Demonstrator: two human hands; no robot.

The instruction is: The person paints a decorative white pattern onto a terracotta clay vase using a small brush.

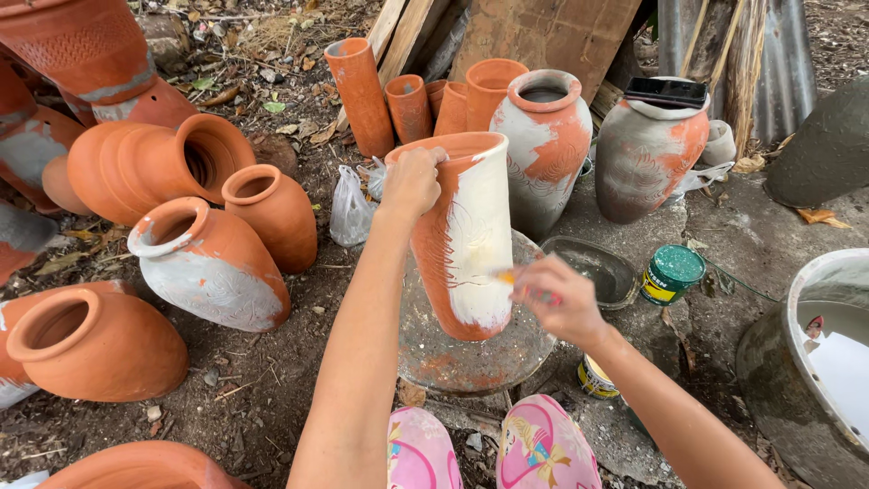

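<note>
Two hands work: my left hand [412, 181] clamps the vase [466, 235] rim; my right hand [561, 299] pinches the brush [507, 276], stroking evenly against its side.

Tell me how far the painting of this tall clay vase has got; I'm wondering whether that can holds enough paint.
Done: a broad white band covers the front of the tall vase. In hand: the left hand grips its rim while the right hand holds a brush against the white area. Left: the vase's left side and base are bare terracotta. The green-lidded can is closed, so its contents cannot be seen.
</note>
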